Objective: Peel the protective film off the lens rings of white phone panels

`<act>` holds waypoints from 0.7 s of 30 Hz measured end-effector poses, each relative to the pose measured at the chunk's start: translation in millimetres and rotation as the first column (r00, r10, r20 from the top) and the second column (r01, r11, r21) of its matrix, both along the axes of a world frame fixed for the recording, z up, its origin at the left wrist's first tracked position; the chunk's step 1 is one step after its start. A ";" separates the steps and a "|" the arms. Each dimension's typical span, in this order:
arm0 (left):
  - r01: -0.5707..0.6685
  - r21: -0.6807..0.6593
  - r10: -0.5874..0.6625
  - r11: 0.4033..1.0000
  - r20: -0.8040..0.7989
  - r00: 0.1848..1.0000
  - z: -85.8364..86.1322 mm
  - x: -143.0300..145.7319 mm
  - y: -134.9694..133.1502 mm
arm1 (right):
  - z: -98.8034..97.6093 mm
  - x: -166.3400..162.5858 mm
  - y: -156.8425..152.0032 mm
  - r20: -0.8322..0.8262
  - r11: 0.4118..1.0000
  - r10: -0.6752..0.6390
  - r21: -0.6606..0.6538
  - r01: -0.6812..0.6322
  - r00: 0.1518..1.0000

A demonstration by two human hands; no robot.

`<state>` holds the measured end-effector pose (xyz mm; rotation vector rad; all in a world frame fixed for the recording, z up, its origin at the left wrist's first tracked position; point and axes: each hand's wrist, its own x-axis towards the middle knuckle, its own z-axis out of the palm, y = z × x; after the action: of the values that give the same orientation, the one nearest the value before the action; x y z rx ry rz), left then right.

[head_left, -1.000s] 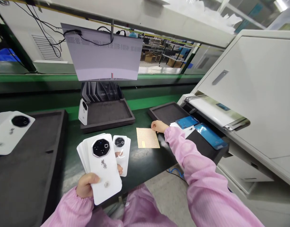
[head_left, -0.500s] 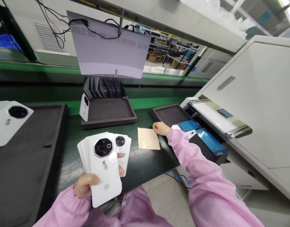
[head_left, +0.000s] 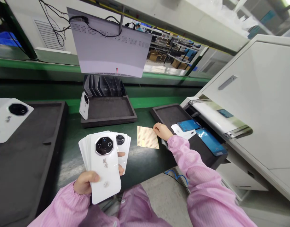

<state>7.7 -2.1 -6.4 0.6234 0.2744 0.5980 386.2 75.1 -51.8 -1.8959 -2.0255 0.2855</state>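
Observation:
My left hand (head_left: 84, 182) grips a fanned stack of white phone back covers (head_left: 104, 167), each with a black octagonal camera window, low in front of me. My right hand (head_left: 161, 130) reaches across the green bench, its fingers curled together at the right edge of a small tan dotted sticker sheet (head_left: 147, 141). What the fingertips hold, if anything, is too small to make out. Both sleeves are pink.
A dark foam tray (head_left: 29, 164) at left carries a white cover (head_left: 8, 119). Another tray (head_left: 109, 112) behind holds one upright cover (head_left: 84, 105) and a rack of plates. A third tray (head_left: 168, 113), blue-filmed parts (head_left: 211, 141) and a white machine (head_left: 253, 94) are at right.
The view has shifted slightly. My right hand has drawn a little toward me along the sticker sheet's edge. The left hand keeps the covers nearly still.

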 end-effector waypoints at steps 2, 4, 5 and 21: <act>0.010 -0.011 -0.010 1.000 0.021 1.000 -3.7 0.1 -1.1 | 9.0 -4.1 -6.6 -0.068 0.998 0.007 0.059 -0.003 0.998; 0.004 -0.019 -0.003 1.000 0.053 0.999 -8.1 0.8 -3.2 | 22.2 -13.9 -14.8 -0.150 0.992 0.017 0.123 0.002 0.989; -0.001 -0.021 0.002 1.000 0.065 0.998 -10.2 1.2 -4.4 | 30.5 -21.7 -19.4 -0.197 0.989 0.030 0.150 0.000 0.980; 0.082 -0.034 -0.078 0.996 0.105 0.991 -12.7 1.4 -7.2 | 114.6 -191.1 -63.1 -0.464 0.843 0.536 0.242 -0.480 0.706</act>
<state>9.2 -9.2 -19.1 0.5624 0.1622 0.5445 195.2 12.0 62.8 -0.9905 -2.0679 0.7299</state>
